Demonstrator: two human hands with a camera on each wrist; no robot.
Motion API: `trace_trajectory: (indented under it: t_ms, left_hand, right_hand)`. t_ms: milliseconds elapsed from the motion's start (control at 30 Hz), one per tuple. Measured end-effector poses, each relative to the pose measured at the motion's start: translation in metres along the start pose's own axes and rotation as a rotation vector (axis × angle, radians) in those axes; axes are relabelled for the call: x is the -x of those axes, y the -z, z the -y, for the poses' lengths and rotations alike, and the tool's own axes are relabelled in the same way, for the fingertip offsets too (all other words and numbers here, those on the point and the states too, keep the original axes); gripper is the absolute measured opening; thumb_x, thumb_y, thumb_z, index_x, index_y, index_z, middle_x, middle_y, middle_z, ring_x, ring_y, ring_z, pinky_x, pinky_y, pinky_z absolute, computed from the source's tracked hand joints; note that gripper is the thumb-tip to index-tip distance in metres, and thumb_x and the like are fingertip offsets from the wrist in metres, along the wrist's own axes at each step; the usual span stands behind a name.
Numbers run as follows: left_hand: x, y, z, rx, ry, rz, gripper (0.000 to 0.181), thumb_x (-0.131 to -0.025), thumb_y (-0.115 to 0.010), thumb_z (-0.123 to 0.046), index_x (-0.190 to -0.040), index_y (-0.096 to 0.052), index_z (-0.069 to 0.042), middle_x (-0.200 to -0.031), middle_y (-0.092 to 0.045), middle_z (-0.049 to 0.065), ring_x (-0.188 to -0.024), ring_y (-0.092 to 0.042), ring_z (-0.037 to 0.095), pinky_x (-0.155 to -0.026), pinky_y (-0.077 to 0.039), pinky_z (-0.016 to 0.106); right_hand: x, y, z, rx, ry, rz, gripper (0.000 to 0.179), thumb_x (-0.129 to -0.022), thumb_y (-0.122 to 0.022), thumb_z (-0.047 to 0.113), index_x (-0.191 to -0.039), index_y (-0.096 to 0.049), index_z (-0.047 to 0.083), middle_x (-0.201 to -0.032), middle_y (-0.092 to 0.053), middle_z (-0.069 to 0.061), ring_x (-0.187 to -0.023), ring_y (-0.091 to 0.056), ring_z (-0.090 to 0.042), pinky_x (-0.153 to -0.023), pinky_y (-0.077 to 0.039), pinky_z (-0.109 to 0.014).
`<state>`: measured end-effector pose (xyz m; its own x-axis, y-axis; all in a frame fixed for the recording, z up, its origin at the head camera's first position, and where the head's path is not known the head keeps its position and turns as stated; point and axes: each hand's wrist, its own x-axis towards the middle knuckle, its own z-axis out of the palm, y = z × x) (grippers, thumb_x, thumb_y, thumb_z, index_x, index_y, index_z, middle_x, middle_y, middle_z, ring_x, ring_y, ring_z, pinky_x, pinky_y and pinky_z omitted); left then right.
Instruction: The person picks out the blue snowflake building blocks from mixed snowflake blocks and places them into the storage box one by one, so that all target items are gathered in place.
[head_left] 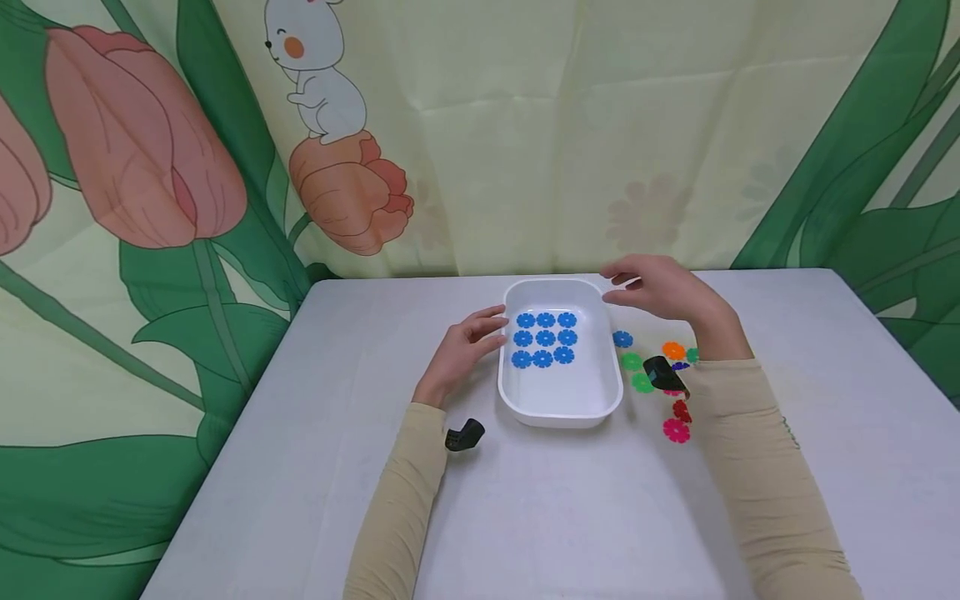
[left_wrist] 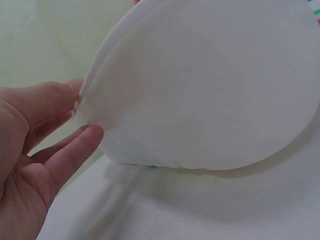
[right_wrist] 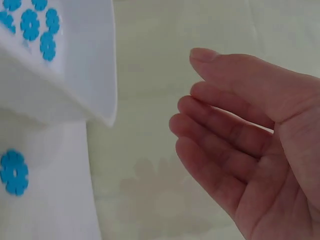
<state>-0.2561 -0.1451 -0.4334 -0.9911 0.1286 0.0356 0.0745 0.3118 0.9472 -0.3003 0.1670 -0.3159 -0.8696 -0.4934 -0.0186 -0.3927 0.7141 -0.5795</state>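
A white rectangular tray stands on the table, with several blue flower-shaped discs laid in three neat rows inside. My left hand is at the tray's left side; in the left wrist view its fingertips touch the outer wall near the rim, fingers fairly straight. Beyond the far right corner, my right hand hovers with fingers slightly bent and holds nothing. The right wrist view shows a gap between that hand and the tray. One loose blue disc lies on the table outside the tray's right wall.
Right of the tray lie loose flower-shaped discs: green ones, an orange one, a red one and a pink one. The right forearm and its black wrist camera partly cover this group. A printed curtain hangs behind the table.
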Motion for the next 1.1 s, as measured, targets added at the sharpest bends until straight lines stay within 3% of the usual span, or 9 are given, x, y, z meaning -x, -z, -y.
trace_trajectory:
  t_ms: [233, 633, 1100]
  left_hand:
    - [0.001, 0.0, 0.001, -0.003, -0.005, 0.004, 0.036, -0.092, -0.069, -0.026, -0.125, -0.068, -0.013, -0.14, -0.05, -0.018, -0.133, -0.045, 0.015, -0.106, -0.042, 0.039]
    - [0.001, 0.001, 0.001, -0.001, -0.006, 0.0, 0.035, -0.092, -0.069, -0.026, -0.124, -0.068, -0.013, -0.14, -0.05, -0.018, -0.133, -0.046, 0.015, -0.107, -0.042, 0.04]
    - [0.0, 0.0, 0.0, 0.004, -0.013, 0.009, 0.036, -0.092, -0.069, -0.025, -0.125, -0.067, -0.012, -0.14, -0.05, -0.017, -0.132, -0.047, 0.015, -0.107, -0.042, 0.039]
  right_hand:
    - [0.015, -0.001, -0.025, 0.007, -0.095, -0.032, 0.054, -0.093, -0.068, 0.026, -0.136, -0.052, -0.002, -0.132, -0.053, -0.025, -0.121, -0.049, -0.042, -0.094, -0.049, -0.057]
    - [0.023, -0.026, -0.064, -0.051, -0.247, -0.001, 0.064, -0.093, -0.066, 0.034, -0.143, -0.044, -0.001, -0.137, -0.047, -0.027, -0.125, -0.043, -0.045, -0.097, -0.046, -0.057]
    - [0.016, -0.055, -0.077, -0.032, -0.278, 0.041, 0.059, -0.095, -0.064, 0.03, -0.139, -0.048, -0.005, -0.132, -0.053, -0.027, -0.121, -0.048, -0.042, -0.097, -0.047, -0.055]
